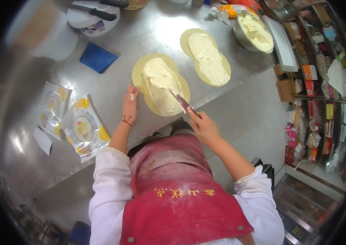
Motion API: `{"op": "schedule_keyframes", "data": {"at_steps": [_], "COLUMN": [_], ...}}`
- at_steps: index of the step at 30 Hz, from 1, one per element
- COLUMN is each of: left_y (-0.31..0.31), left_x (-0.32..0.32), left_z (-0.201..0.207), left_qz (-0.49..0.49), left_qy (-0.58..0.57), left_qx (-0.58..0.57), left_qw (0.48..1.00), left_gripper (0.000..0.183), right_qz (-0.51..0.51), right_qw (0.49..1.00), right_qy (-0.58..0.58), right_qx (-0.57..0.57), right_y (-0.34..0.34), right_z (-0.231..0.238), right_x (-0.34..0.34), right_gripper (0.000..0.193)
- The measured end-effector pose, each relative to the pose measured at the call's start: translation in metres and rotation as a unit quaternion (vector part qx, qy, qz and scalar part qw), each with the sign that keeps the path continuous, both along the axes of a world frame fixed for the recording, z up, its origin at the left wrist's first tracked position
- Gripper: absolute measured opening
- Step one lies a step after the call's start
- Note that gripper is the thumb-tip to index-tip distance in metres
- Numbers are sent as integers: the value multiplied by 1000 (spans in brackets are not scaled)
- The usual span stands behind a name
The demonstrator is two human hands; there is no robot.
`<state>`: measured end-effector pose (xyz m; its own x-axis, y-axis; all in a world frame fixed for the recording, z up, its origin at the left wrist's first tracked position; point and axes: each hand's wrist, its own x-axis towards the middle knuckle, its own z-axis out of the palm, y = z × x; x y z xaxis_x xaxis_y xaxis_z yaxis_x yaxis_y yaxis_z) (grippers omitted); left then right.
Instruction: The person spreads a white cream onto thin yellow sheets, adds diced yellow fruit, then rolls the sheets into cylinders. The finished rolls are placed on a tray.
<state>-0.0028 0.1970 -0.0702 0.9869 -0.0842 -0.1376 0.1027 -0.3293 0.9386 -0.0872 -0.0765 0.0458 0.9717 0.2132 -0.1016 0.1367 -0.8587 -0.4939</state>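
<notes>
Two overlapping round, pale yellow crepes lie on the metal table near its front edge. A thick strip of pale cream runs down their middle. My right hand grips the dark reddish handle of a spreading knife, whose tip rests in the cream. Beside the left edge of the crepes, my left hand lies with fingers stretched out, a white smear on one of them. Farther right is a second overlapping pair of crepes, also covered with cream.
A metal bowl of cream stands at the far right. On the left are a blue scraper, clear printed packets and a white bucket. Dark-handled knives rest on a white round lid. Stocked shelves line the right.
</notes>
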Motion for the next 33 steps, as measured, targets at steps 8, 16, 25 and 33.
{"op": "schedule_keyframes", "data": {"at_steps": [8,16,25,33], "left_y": [-2,-4,3,-3], "left_x": [-5,-3,0,-5], "left_z": [4,7,0,1], "left_qz": [-3,-5,-9,-1], "left_qy": [-3,-7,22,-3], "left_qx": [-6,-36,35,-41], "left_qw": [1000,999,999,999], "left_gripper": [61,60,57,59], "right_qz": [48,16,-20,13], "right_qw": [994,990,999,987], "right_qy": [64,125,10,133], "right_qx": [-76,-56,-33,-90], "right_y": [-21,-58,-4,-54], "right_z": [-5,60,1,54], "right_x": [-44,-113,-6,-132], "right_gripper": [44,44,43,45]}}
